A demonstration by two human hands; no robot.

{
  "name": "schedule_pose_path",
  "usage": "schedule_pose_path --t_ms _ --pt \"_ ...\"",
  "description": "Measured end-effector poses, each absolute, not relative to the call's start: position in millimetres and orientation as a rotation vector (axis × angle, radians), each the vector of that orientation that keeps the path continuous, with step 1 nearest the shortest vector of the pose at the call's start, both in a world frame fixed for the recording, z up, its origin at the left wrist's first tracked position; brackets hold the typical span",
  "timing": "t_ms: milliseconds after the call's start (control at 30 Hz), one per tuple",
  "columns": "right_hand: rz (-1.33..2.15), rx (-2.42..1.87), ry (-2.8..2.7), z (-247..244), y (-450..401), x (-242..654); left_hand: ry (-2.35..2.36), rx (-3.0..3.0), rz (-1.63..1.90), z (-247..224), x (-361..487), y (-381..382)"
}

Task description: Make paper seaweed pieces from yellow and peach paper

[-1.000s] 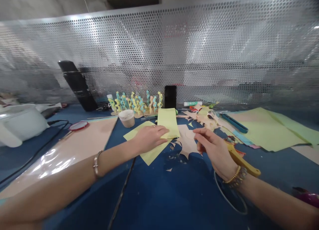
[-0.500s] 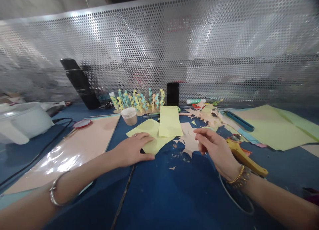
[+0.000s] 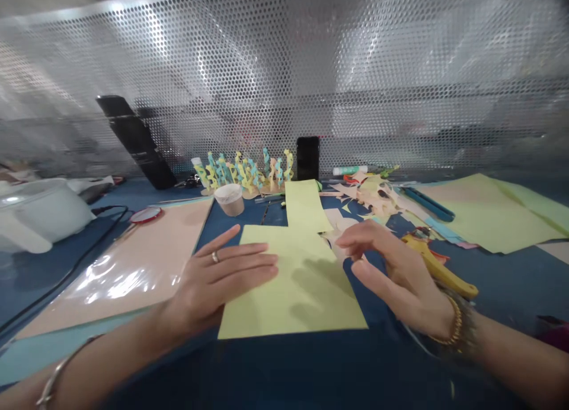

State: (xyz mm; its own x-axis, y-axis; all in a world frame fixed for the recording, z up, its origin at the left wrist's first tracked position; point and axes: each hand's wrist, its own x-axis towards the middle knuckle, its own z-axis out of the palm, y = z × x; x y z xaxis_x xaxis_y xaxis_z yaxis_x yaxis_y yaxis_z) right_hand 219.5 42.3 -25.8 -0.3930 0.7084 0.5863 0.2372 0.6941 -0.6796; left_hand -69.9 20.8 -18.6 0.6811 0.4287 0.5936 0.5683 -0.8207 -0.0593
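A yellow-green paper sheet (image 3: 293, 285) lies flat on the blue table in front of me. My left hand (image 3: 222, 276) is over its left edge, fingers stretched out and holding nothing. To the right of the sheet, my right hand (image 3: 391, 274) hovers with curved fingers apart, nothing between them, and casts a shadow on the paper. A narrower yellow-green strip (image 3: 306, 204) extends behind the sheet, towards an upright black phone (image 3: 308, 157). Cut pale paper (image 3: 340, 220) lies partly behind my right hand.
Small twisted paper pieces (image 3: 249, 172) stand at the back beside a white cup (image 3: 230, 199). Yellow-handled pliers (image 3: 440, 272), a blue tool (image 3: 429, 204) and paper scraps (image 3: 373, 191) lie right. Left are pink sheets in plastic (image 3: 146, 262) and a white appliance (image 3: 48, 211).
The yellow-green sheet is now squared and spread nearer to me, where it lay at an angle under my left hand. My left hand's fingers have lifted and spread; my right hand is slightly nearer.
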Motion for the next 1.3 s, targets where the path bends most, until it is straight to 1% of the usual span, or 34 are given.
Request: schedule_pose_path --t_ms 33,100,200,267,367,467,533,633,700,800,867,900,967,1067,1133,1233,1300 --pt "0.552 -0.645 -2.045 -20 37 220 -0.807 -2.698 -0.830 -25 -65 19" --pt "0.502 -0.608 -2.195 -9 29 221 -0.876 -2.803 -0.760 -37 -58 19" --pt "0.534 -0.769 -2.436 -5 18 222 -1.050 -2.943 -0.643 -49 -53 22" --pt "0.535 -0.858 -2.556 -11 10 222 -1.162 -3.072 -0.544 -50 -52 23" --pt "0.370 -0.904 -2.615 -26 -1 219 -1.265 -3.221 -0.406 -44 -52 22" --pt "0.259 -0.931 -2.623 -39 -3 215 -1.308 -3.174 -0.419 -43 -54 17" --pt "0.317 -0.957 -2.636 -44 -1 215 -1.294 -3.150 -0.498 -44 -54 14" --pt "0.542 -1.047 -2.592 -46 3 218 -1.308 -3.172 -0.636 -48 -53 11" --pt "0.694 -1.216 -2.484 -47 6 221 -1.460 -3.156 -0.689 -50 -53 9" --pt "0.869 -1.501 -2.319 -50 11 224 -1.837 -3.028 -0.687 -53 -53 6" --pt "0.988 -1.611 -2.234 -54 15 225 -1.924 -2.866 -0.730 -54 -53 3" --pt "1.026 -1.645 -2.199 -56 17 226 -1.866 -2.785 -0.770 -55 -52 0" --pt "1.067 -1.672 -2.166 -59 20 226 -1.579 -2.710 -0.775 -55 -50 -6" --pt "1.060 -1.638 -2.186 -61 21 225 -0.966 -2.866 -0.504 -54 -44 -15" --pt "1.052 -1.624 -2.190 -62 21 224 -0.703 -2.945 -0.321 -53 -40 -19" --pt "1.037 -1.584 -2.199 -62 18 225 -0.661 -2.990 -0.192 -55 -37 -19" --pt "0.839 -1.517 -2.245 -60 16 226 -0.687 -3.011 -0.123 -56 -37 -18"
